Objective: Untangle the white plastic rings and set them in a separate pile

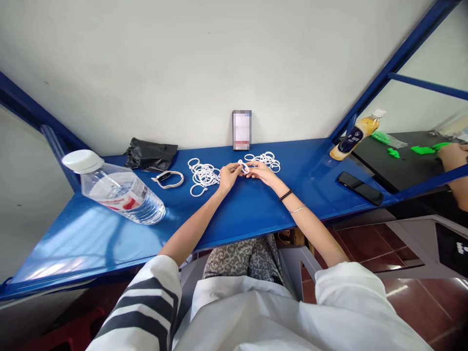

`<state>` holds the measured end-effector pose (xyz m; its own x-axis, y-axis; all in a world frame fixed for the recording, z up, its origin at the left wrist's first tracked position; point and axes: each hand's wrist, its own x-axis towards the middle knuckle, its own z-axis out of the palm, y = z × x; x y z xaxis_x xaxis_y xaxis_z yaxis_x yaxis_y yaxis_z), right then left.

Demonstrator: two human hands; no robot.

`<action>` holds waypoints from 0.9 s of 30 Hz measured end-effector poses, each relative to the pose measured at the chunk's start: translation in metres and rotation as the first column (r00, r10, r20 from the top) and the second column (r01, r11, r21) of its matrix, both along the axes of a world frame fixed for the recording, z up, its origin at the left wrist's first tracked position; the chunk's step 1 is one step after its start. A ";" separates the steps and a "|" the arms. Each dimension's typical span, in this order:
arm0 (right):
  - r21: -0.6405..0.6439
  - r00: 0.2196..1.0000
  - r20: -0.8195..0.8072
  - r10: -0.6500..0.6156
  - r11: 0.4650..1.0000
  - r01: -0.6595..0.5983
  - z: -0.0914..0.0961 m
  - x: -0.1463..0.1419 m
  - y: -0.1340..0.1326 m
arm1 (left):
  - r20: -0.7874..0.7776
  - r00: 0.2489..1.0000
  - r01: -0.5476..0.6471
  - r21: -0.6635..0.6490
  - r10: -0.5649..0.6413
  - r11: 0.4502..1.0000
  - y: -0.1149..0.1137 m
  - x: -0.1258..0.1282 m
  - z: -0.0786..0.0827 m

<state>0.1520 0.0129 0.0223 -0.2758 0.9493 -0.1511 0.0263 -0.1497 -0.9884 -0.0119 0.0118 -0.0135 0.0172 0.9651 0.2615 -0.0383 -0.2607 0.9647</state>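
Note:
Between my two hands is a white plastic ring (244,168), held a little above the blue table (234,209). My left hand (229,176) pinches its left side, and the fingers of my right hand (261,172) close on its right side. A pile of similar white rings (203,174) lies just left of my left hand. More white rings (270,159) are gathered behind and to the right of my right hand. Small knobs show on some of the rings. My fingers partly hide the held ring.
A large water bottle (120,192), a watch (168,179) and a black plastic bag (149,155) stand or lie at left. A phone (242,130) leans on the wall. At right are a juice bottle (354,137), a dark phone (360,188) and another person's hand (453,157) near green pieces (424,149).

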 end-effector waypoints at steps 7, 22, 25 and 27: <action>-0.006 0.998 -0.065 0.027 1.000 -0.027 -0.003 0.001 -0.007 | 0.025 0.994 0.107 0.015 -0.107 0.994 -0.005 0.001 0.005; 0.122 0.956 -0.140 -0.258 0.954 0.276 -0.010 0.012 -0.004 | 0.204 0.970 0.156 -0.097 -0.133 0.983 -0.012 -0.001 0.018; 0.108 0.958 -0.155 -0.243 0.959 0.261 -0.010 0.009 -0.006 | 0.167 0.981 0.111 -0.080 -0.096 0.991 -0.011 0.001 0.016; 0.091 0.959 -0.161 -0.233 0.964 0.250 -0.009 0.007 -0.008 | 0.152 0.985 0.093 -0.069 -0.082 0.993 -0.009 0.001 0.014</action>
